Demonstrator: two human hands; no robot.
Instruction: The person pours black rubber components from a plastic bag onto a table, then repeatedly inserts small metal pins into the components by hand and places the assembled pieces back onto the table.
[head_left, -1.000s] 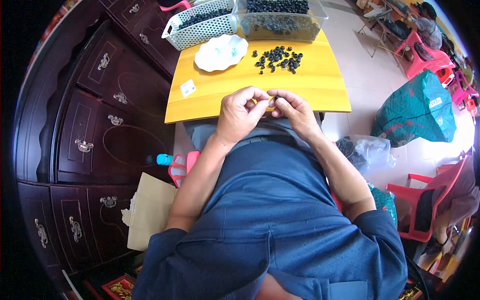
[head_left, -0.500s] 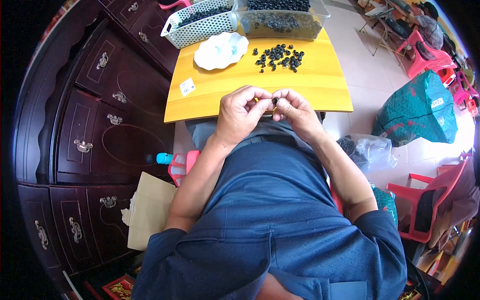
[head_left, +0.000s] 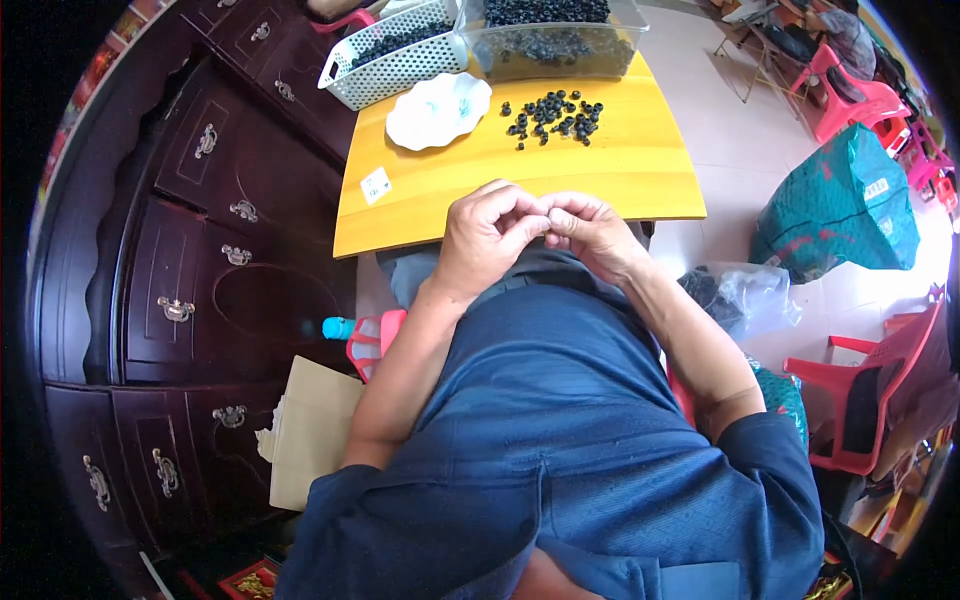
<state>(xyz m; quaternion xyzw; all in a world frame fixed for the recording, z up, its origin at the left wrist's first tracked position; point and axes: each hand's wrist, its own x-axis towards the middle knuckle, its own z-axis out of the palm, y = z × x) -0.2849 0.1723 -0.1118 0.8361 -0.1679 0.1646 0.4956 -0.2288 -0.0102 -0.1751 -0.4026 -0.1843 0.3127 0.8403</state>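
Note:
Just over the near edge of the yellow table [head_left: 430,205], my left hand [head_left: 482,235] and my right hand [head_left: 595,235] meet with fingertips touching. Both are closed in a pinch, thumbs against bent fingers. The small black ring-shaped part that showed between them a moment ago is now hidden by the fingers. Farther back on the tabletop lies a loose scatter of similar black parts [head_left: 553,118]. Left of that scatter sits a white scalloped plate [head_left: 415,125].
A white perforated basket [head_left: 400,70] and a clear plastic bin [head_left: 550,68], both holding many black parts, stand at the table's far side. A small white card [head_left: 375,186] lies at left. Dark drawers [head_left: 170,280] flank my left; a green bag [head_left: 835,215] and pink chair [head_left: 860,390] my right.
My fingertips have closed together over the small black part, which was visible between them before. The whole view has shifted slightly; the table items stay in place.

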